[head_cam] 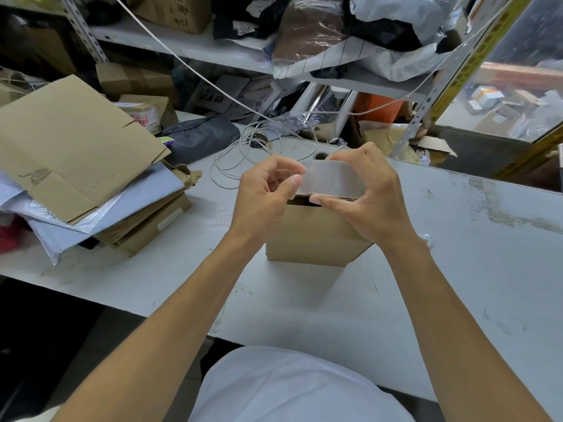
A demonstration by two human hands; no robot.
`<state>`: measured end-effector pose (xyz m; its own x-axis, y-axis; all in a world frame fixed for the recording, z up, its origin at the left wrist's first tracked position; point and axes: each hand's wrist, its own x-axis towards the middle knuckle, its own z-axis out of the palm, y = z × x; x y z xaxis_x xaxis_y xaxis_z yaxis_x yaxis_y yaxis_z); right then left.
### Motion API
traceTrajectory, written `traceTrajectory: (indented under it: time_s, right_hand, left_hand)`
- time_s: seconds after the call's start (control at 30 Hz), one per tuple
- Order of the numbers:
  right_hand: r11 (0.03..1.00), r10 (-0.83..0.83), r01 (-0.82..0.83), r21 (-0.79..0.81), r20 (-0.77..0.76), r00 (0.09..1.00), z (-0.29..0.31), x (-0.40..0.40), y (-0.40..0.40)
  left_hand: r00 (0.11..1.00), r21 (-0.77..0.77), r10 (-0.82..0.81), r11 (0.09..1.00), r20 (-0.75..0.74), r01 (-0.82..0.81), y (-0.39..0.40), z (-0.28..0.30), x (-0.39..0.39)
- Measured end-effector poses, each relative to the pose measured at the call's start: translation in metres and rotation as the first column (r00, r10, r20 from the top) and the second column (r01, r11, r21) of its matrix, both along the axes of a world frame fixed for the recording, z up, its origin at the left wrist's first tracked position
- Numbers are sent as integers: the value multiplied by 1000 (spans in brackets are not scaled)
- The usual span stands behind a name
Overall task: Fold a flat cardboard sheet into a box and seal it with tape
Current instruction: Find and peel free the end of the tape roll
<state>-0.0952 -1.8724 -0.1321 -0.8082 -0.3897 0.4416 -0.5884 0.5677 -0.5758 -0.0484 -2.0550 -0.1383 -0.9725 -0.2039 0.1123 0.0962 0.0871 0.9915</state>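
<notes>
Right here in front of me the box (313, 236) stands upright on the white table (457, 269), already folded, its top not yet sealed as far as I can judge. Just above it, my left hand (265, 193) is curled, thumb and forefinger pinching what looks like the loose end of the clear tape, and my right hand (368, 193) is clamped round the tape roll (330, 179), thumb under, fingers over the top. The risk now: that strip is thin and sticky, and if my pinch slips it snaps back onto the roll, or folds on itself and I lose the end. Pull crooked and it goes down skewed across the seam. Nothing is steadying the box, so a hard tug could tip it. Further out, the white cord (243, 159) coils near; it could snag. Beyond left, the cardboard stack (76, 147) leans.
</notes>
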Motion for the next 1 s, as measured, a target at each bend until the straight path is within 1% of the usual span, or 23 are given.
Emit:
traceTrajectory:
  time_s: [0.13,0.23,0.33,0.43,0.5,0.57,0.63,0.8,0.9,1.0]
  right_hand:
    - [997,-57,55,-59,-29,998,2,1,-3]
    - [995,-100,101,8,-52,994,3,-3,0]
    - [991,-96,102,82,-69,993,3,-5,4]
    - [991,-87,95,95,-84,993,5,-3,4]
    - [991,-86,95,93,-97,992,9,-1,3]
    - [989,-93,104,105,-108,990,12,-1,3]
    - [987,-99,111,114,-111,989,13,-1,4]
    - [987,-115,128,102,-119,986,13,-1,5]
    - [987,-119,129,91,-108,987,11,-1,4]
    - [985,-126,137,102,-107,986,10,-1,2]
  left_hand:
    - [1000,-30,0,1000,3,0,4,4,-1]
    - [997,-75,-74,994,19,75,6,4,1]
    - [993,-85,-108,990,43,111,4,3,1]
    - [989,-71,-123,989,87,130,1,2,-3]
    - [992,-73,-99,992,83,105,1,1,-5]
    - [996,-58,-68,996,50,71,2,0,-6]
    - [997,-12,-61,998,49,62,4,1,-6]
    - [990,115,-133,985,57,126,3,6,-7]
    - [983,133,-178,976,45,171,1,8,-5]
    - [982,121,-187,976,37,181,1,8,-3]
